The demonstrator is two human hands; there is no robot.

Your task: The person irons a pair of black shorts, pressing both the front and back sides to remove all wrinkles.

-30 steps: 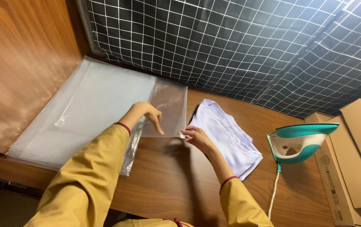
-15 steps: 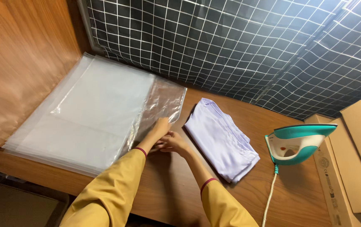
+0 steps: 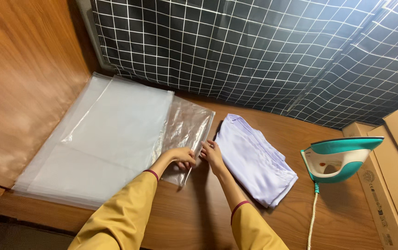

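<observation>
A clear plastic bag [image 3: 187, 134] lies on the wooden table [image 3: 194, 217], its near edge pinched by the left hand [image 3: 182, 157] and the right hand [image 3: 213, 155]; the exact fingertip grip is hard to make out. Just right lies folded lilac cloth [image 3: 254, 159]. Left, a stack of larger clear bags [image 3: 101, 139]. Far right, brown cardboard boxes [image 3: 393, 185], cut off, beside a teal iron [image 3: 338, 157].

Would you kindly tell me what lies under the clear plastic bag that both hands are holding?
The clear plastic bag rests on the brown wooden table, its left edge overlapping the stack of frosted plastic sheets. Whatever the stack covers is hidden.
</observation>
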